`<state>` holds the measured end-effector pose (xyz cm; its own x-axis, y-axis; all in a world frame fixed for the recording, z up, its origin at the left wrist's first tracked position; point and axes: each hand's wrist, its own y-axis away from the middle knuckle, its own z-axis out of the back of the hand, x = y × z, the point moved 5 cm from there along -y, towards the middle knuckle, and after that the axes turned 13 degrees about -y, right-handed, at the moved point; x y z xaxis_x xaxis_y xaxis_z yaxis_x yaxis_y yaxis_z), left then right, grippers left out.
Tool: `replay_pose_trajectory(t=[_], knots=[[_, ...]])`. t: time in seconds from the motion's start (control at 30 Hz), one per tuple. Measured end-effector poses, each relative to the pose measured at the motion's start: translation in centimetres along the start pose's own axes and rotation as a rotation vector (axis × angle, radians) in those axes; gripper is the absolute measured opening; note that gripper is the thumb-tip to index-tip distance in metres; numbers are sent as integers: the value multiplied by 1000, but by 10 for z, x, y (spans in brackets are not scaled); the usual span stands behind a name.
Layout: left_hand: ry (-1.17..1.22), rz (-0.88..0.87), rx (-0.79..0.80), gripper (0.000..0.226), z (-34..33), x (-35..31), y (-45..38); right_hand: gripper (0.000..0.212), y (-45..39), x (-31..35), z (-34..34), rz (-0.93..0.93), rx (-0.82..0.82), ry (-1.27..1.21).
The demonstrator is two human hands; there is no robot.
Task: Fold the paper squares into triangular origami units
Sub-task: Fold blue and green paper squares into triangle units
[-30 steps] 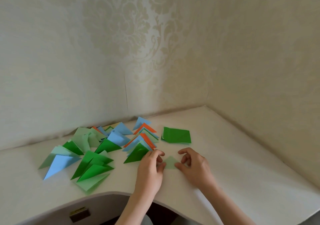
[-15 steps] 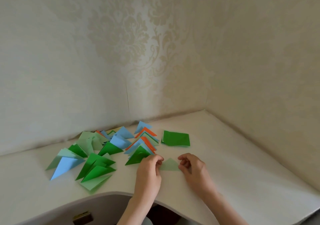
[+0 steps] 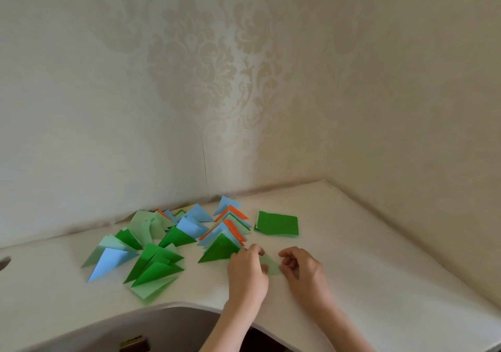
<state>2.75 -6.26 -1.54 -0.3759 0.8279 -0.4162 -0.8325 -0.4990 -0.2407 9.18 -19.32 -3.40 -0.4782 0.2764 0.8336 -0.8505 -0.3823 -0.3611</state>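
A small pale green paper triangle (image 3: 272,265) lies flat on the white desk (image 3: 366,270) between my two hands. My left hand (image 3: 247,273) has curled fingers pinching the triangle's left edge. My right hand (image 3: 303,270) curls its fingers over the right edge and covers that corner. A stack of dark green paper squares (image 3: 277,223) sits just behind the hands. Several folded triangles (image 3: 173,240) in green, light green, blue and orange spread to the left.
Patterned walls (image 3: 244,94) meet in a corner behind the desk. The desk's front edge curves inward below my arms, with a drawer pull (image 3: 134,344) under it. Bare desk surface extends right of my right hand.
The camera view has shifted slightly, so the desk sits lower in the picture. Both hands have stayed on the pale green triangle, with fingers curling closer over its edges.
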Motion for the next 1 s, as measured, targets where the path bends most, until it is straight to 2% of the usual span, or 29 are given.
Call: replay_pose_trajectory(t=[0.13, 0.27, 0.53, 0.8, 1.0], knots=[[-3, -56, -75, 26, 3, -2, 10, 25, 3, 1, 1, 33, -5, 14], [196, -150, -155, 25, 8, 6, 22, 11, 3, 3, 4, 55, -39, 16], [251, -57, -258, 22, 48, 76, 18, 9, 4, 4, 5, 36, -44, 33], [243, -103, -225, 23, 47, 87, -12, 14, 6, 6, 4, 40, -52, 45], [118, -124, -208, 30, 29, 91, -22, 21, 0, 7, -1, 22, -8, 150]])
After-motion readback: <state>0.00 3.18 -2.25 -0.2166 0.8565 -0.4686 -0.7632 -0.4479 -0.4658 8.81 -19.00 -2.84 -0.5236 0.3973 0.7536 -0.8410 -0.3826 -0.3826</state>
